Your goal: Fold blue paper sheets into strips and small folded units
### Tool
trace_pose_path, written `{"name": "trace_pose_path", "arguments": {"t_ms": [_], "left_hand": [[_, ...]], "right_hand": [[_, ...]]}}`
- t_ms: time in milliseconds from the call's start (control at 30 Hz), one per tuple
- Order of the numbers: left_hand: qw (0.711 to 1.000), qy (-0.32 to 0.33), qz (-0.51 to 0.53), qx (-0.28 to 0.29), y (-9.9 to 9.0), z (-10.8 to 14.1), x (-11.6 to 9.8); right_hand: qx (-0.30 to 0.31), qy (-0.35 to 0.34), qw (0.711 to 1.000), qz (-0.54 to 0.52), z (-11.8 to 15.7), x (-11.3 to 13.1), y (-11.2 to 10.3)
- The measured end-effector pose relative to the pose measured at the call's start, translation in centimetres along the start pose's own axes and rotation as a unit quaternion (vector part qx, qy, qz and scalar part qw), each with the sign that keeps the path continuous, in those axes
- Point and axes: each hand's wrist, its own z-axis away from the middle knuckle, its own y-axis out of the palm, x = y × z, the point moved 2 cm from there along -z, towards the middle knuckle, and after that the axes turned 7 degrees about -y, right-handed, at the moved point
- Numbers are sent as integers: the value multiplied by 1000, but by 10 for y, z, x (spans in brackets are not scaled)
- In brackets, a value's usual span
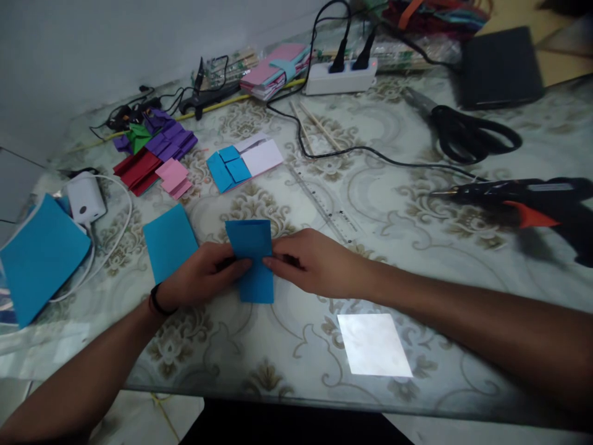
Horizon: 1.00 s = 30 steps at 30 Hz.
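A folded piece of blue paper is held up over the table between both hands. My left hand pinches its left edge, thumb on the front face. On the opposite edge, my right hand grips it between thumb and fingers. Beneath and beyond my left hand lies another blue sheet, partly covered by that hand. A white square of paper rests near the front edge, below my right forearm.
Folded blue and white papers, a clear ruler and thin sticks lie beyond my hands. To the right are black scissors and a glue gun. A cable runs from the power strip. Blue sheets sit left.
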Motion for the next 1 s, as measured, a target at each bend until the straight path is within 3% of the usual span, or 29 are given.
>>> {"name": "trace_pose_path", "arguments": {"t_ms": [1000], "left_hand": [[1000,-10,1,1,0,1,0]], "right_hand": [[-1,-8,1000,-4,0,-1,1]]}}
